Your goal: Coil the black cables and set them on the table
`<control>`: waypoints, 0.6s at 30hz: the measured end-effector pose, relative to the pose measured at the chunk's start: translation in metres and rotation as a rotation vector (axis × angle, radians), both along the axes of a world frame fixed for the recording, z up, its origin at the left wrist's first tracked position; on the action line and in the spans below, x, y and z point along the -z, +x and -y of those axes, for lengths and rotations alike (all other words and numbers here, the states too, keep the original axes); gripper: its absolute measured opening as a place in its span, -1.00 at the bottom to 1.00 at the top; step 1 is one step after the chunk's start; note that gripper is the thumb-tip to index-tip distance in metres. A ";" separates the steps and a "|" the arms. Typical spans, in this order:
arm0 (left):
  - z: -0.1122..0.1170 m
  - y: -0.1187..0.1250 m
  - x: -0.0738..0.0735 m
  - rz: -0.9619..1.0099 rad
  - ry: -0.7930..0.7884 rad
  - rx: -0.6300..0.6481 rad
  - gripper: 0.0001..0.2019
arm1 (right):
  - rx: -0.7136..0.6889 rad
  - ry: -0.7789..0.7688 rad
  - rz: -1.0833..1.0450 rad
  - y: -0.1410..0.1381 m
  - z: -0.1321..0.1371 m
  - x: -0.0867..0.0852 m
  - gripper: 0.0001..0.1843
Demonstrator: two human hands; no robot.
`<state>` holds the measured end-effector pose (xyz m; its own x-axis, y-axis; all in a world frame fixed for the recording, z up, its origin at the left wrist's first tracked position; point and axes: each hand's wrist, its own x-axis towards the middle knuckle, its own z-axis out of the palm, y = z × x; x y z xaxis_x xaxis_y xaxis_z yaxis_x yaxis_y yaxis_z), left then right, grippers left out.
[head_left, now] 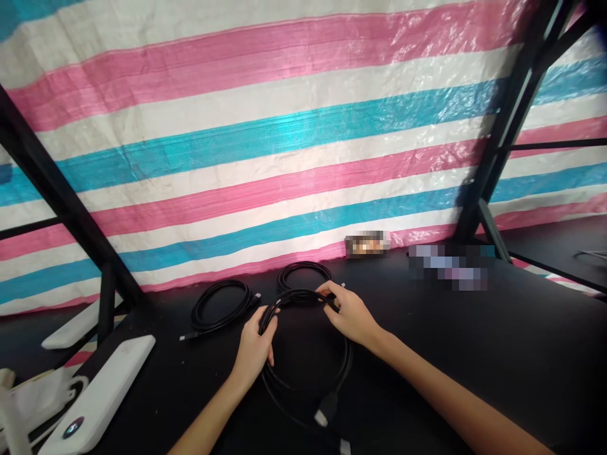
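A coiled black cable (348, 363) hangs between my two hands over the dark table. My left hand (256, 338) grips the left side of the loop, thumb and fingers wrapped round it. On the upper right of the same loop, my right hand (345, 309) is closed round the strands. Two of its plug ends, with pale tips, dangle at the lower front, one of them a connector (326, 409). Behind my hands lies a second coiled black cable (303, 266), partly hidden by the held loop. To the left rests another coiled black cable (220, 306) with its plugs showing.
A long white device (102, 395) lies at the left, beside a white object with a cord (42, 404). Black metal frames (493, 139) stand at both sides. Striped plastic sheeting (284, 139) hangs behind the black table (455, 354). Blurred items lie at the back right.
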<state>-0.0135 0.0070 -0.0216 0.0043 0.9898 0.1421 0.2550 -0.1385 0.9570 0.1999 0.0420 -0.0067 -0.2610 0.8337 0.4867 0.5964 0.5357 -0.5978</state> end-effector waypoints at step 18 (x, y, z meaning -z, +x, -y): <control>0.002 -0.001 0.003 0.008 0.026 -0.019 -0.70 | 0.013 -0.005 0.012 0.000 0.000 0.001 -0.72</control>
<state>-0.0145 0.0053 -0.0243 -0.0158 0.9857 0.1680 0.2506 -0.1587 0.9550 0.1996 0.0421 -0.0080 -0.2562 0.8393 0.4796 0.6103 0.5252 -0.5930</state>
